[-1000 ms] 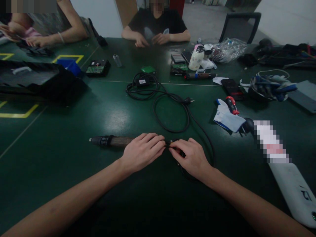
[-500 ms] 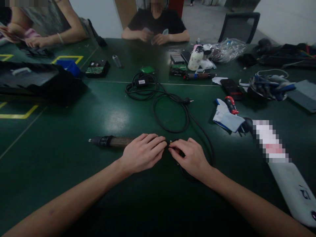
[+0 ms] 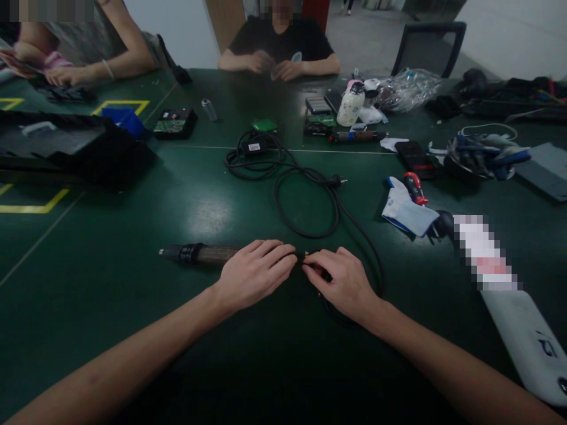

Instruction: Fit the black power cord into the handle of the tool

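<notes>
An electric screwdriver [image 3: 215, 254] with a dark brown body lies flat on the green table, its bit end pointing left. My left hand [image 3: 259, 271] is closed over its rear part, hiding that end. Just to the right, the fingertips of my right hand [image 3: 339, 274] pinch a small cable connector [image 3: 306, 255] with a brassy tip. The connector sits close to the screwdriver's end; whether the two are joined is hidden. From below my right hand a black cable [image 3: 381, 265] curves up to loose coils and a power adapter [image 3: 253, 146].
A white-and-blue glove [image 3: 407, 209], a red-black screwdriver [image 3: 415, 188] and a long white device [image 3: 518, 319] lie to the right. A black tray [image 3: 75, 147] stands left. Bottles [image 3: 352, 105], circuit boards and another electric screwdriver [image 3: 358, 137] are further back. Two people sit across the table.
My left fingers have drawn back very slightly to the left, showing a little more dark material between the hands. My right hand stays in place.
</notes>
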Available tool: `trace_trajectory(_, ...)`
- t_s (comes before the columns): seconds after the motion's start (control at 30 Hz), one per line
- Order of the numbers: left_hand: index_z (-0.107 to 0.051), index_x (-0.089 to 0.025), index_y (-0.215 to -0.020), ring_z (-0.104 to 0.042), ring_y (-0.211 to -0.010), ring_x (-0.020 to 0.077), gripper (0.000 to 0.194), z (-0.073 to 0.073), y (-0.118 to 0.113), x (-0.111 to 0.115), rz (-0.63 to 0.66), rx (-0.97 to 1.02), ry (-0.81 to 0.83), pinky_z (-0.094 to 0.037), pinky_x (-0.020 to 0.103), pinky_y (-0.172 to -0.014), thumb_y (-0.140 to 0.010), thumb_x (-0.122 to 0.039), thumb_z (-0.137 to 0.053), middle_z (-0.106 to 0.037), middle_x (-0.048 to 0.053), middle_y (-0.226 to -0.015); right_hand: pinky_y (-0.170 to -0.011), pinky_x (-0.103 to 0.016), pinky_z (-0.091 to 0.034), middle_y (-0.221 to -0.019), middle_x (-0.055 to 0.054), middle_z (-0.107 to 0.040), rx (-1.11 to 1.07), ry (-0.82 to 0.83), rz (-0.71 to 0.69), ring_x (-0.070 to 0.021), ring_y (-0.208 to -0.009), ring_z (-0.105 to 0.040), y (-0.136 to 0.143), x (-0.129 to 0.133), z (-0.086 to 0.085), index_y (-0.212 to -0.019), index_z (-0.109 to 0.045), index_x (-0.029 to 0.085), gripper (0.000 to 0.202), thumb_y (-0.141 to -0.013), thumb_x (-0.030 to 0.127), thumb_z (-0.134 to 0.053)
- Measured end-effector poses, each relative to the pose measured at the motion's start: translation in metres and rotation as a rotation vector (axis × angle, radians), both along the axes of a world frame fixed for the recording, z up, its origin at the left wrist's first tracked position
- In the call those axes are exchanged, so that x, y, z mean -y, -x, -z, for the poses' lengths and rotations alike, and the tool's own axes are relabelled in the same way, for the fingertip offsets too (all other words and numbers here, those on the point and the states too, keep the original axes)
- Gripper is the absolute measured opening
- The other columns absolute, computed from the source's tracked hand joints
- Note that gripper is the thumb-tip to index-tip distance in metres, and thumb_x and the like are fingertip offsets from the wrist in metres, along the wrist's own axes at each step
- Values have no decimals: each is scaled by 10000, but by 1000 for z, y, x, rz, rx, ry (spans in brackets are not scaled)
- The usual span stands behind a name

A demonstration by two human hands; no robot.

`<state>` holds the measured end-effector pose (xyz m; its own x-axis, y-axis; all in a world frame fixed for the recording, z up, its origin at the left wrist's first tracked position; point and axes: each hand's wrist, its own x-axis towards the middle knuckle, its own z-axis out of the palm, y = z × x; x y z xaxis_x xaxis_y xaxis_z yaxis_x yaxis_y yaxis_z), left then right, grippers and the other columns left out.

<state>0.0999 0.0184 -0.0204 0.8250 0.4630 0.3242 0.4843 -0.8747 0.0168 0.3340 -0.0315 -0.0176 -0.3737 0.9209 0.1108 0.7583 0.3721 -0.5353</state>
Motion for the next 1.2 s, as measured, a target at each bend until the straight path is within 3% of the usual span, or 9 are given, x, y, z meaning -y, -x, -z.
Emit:
trace_trajectory(0.4, -636, -192, -1145, -627, -1141, 223, 200, 1, -1, 0, -34, 11, -1, -512, 369, -933, -994, -294, -554, -665, 51, -1274, -751, -317, -337, -946, 0, -712, -7, -10, 8, -158, -781, -607, 0, 0, 5, -1072, -661, 227, 118, -1012, 277, -573)
trace_trajectory(0.9, -614, -199, -1217, -605, -1184, 237, 251, 0, -1, 0, 10, -23, 8, -506, 387, -953, -991, -284, -548, -634, 42, -1340, -739, -317, -338, -928, -6, -707, 7, -11, 7, -154, -765, -597, 0, 0, 3, -1070, -670, 220, 133, -1014, 282, -567)
trace_trajectory(1.07, -626, -196, -1149, -624, -1123, 206, 190, 0, -3, -1, -38, -8, -3, -509, 367, -934, -1010, -289, -538, -659, 31, -1278, -734, -314, -341, -909, -2, -702, 0, -4, 3, -153, -769, -600, 0, -1, 2, -1073, -671, 219, 133, -1010, 283, -572)
trace_trajectory(1.2, -625, -194, -1177, -618, -1139, 231, 247, -1, -4, 1, -49, -13, 26, -512, 393, -929, -987, -339, -561, -649, 46, -1299, -741, -313, -345, -923, -11, -708, 8, -7, 2, -158, -771, -603, 0, -1, 3, -1084, -672, 218, 149, -1016, 291, -561)
